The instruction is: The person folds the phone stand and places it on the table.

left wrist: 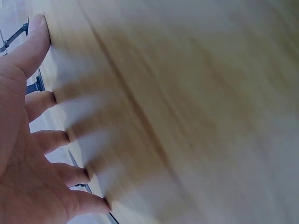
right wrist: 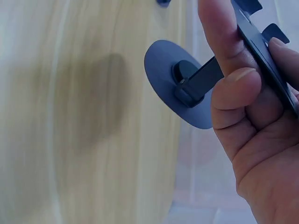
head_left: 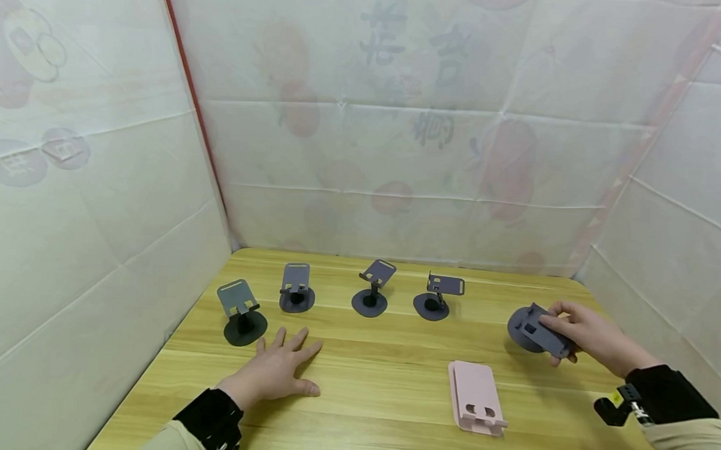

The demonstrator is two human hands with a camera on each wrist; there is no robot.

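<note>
Right hand [head_left: 589, 333] grips a dark grey phone stand [head_left: 537, 329] by its flat slotted plate, near the worktop's [head_left: 385, 385] right edge; round disc base tilted. Left hand [head_left: 274, 372] lies flat, fingers spread on the wood-grain worktop. Folded pink stand [head_left: 476, 396] lies between them. Left wrist view blurred.

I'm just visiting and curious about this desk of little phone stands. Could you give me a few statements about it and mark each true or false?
1. The right hand holds a dark stand in its grip. True.
2. The left hand grips a stand. False: it lies flat on the wooden table, fingers spread.
3. The pink stand stands upright. False: it lies folded flat.
4. Four dark stands stand in a row at the back. True.
</note>
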